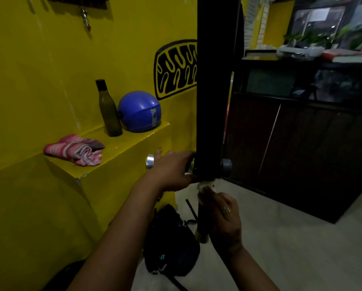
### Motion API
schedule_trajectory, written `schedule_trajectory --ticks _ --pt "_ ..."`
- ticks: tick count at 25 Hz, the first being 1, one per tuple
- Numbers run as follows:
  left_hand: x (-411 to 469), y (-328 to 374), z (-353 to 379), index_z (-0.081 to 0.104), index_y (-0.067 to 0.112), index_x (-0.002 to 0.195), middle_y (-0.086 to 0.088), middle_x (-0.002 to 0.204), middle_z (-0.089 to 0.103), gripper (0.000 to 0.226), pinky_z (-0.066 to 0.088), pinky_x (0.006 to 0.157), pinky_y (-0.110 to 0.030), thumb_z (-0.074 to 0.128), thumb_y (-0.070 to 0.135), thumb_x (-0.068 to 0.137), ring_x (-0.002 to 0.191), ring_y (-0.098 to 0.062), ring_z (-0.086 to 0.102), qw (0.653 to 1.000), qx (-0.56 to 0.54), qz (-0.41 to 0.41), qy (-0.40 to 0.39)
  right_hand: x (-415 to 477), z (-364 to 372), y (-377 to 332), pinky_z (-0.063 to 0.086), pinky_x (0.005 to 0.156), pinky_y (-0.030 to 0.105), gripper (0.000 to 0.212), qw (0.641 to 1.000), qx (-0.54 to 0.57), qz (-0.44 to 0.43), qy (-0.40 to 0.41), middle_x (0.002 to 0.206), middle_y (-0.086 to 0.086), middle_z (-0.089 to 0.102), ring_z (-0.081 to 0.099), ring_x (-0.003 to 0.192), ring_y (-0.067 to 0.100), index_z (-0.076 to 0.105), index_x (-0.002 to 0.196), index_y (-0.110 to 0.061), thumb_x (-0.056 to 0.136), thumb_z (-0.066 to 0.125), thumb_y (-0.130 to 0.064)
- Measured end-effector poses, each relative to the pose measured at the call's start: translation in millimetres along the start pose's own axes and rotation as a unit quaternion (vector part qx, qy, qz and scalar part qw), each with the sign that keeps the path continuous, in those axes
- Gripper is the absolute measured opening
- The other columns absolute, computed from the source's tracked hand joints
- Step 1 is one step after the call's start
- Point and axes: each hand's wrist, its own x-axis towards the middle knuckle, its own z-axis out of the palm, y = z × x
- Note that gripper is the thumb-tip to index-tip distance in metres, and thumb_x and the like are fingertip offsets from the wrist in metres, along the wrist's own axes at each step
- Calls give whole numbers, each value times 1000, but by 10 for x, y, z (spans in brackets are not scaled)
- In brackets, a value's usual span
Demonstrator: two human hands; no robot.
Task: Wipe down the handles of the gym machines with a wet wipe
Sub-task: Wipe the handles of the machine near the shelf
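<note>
Left grip curled, right grip curled (lower)

Your left hand grips the silver-capped cross bar just beside the black upright. Below it, your right hand holds the white wet wipe against the top of the dark vertical handle. On the yellow ledge to your left stand a bottle and a blue helmet, with a pink striped towel nearer you and a black bag on the floor below.

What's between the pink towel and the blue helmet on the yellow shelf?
A dark bottle stands upright between the pink towel and the blue helmet, close beside the helmet. The head view shows it.
</note>
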Motion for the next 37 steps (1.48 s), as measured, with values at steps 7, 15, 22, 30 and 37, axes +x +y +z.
schedule_trajectory --ticks 7,15,22,30,37 --pt "44 -30 57 37 43 140 12 136 53 62 20 104 -44 57 61 84 126 -19 43 1000 4 -2 12 139 60 -77 49 87 29 14 978 -10 167 127 101 12 68 63 96 21 71 98 2 85 66 -3" --pt "19 -28 166 39 40 137 10 122 58 72 25 100 -46 67 62 75 118 -24 48 995 59 -27 70 397 124 -41 50 73 39 24 789 232 569 -5 89 8 69 64 89 28 68 93 -20 98 46 -12" --pt "20 -32 209 41 41 134 9 113 60 70 26 95 -43 68 62 73 112 -23 50 993 56 -29 102 223 31 -83 53 84 40 17 785 288 548 37 96 5 72 68 99 22 71 101 -20 97 56 -13" --pt "16 -60 103 33 37 143 5 130 53 70 23 104 -45 70 35 83 124 -23 43 998 53 -23 34 188 15 -250 46 82 17 13 980 -34 168 98 96 10 65 59 92 14 71 98 -5 90 65 -13" --pt "15 -57 80 31 34 145 3 131 50 72 22 105 -45 66 16 85 124 -23 42 998 64 -17 17 197 117 -184 50 89 31 24 988 43 149 -4 107 6 67 64 101 24 68 119 -30 96 60 -29"
